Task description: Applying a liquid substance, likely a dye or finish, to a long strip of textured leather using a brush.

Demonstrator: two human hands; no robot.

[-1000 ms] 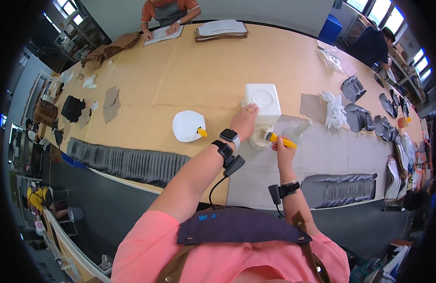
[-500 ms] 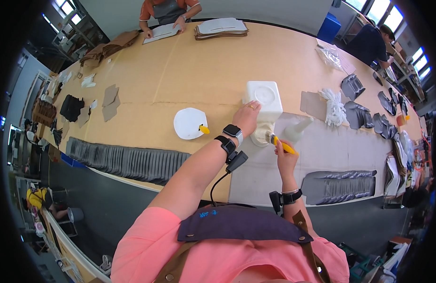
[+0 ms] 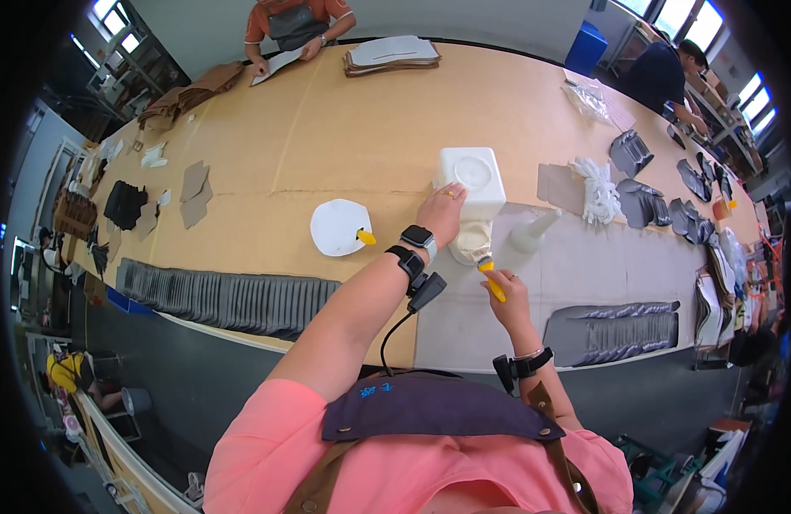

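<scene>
A white square plastic container [image 3: 488,199] stands on the table in front of me, with a cream-smeared cup [image 3: 475,236] at its near end. My left hand [image 3: 440,214] grips the container's left side, fingers curled over its edge. In my right hand [image 3: 510,298] is a brush [image 3: 495,289] with a yellow handle, held in closed fingers. Its bristle end lies at the cup's near rim, partly coated in the cream substance. A translucent spouted bottle [image 3: 527,238] stands just right of the cup. To the left lies a white disc [image 3: 335,227] with a yellow-tipped piece [image 3: 366,237] at its edge.
A long row of overlapping grey pieces [image 3: 224,300] runs along the near left edge; another grey stack [image 3: 614,334] lies near right. White strips [image 3: 596,193] are bundled at right. Across the table a person [image 3: 297,30] handles a white sheet beside a stack [image 3: 392,56].
The brush has shifted from the cup's inner right side to its near rim, its handle now pointing more toward me. My right hand came slightly left and nearer; the left stays on the container.
</scene>
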